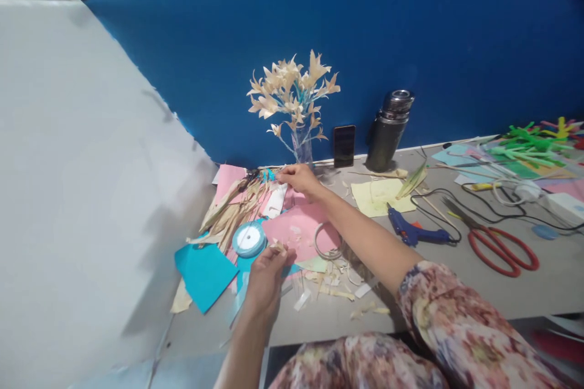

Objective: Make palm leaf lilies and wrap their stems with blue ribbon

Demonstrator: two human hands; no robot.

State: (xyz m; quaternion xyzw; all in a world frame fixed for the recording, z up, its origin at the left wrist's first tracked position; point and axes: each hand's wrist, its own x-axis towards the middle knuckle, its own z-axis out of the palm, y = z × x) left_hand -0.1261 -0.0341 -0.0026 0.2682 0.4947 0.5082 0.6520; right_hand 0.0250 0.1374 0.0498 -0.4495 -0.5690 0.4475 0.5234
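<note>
My left hand (268, 273) is closed in a pinch above the table's front part, with a small pale piece of dried husk (278, 247) at its fingertips. Beside it lies a spool of light-blue ribbon (249, 239). My right hand (301, 180) reaches across to the back, its fingers pressed together by some small bright-blue pieces (268, 175); whether it grips one is too small to tell. Just below those fingers is a white strip (275, 202). A bundle of dried husk strips (225, 209) spreads out to the left, over pink paper (230, 182).
Husk flowers (294, 88) stand in a clear vase (302, 143) by the blue wall. Right of it are a phone (344, 146) and a thermos (390, 130). A blue glue gun (415, 230), its cord and red-handled scissors (495, 243) lie on the right. Husk scraps (335, 292) litter the front.
</note>
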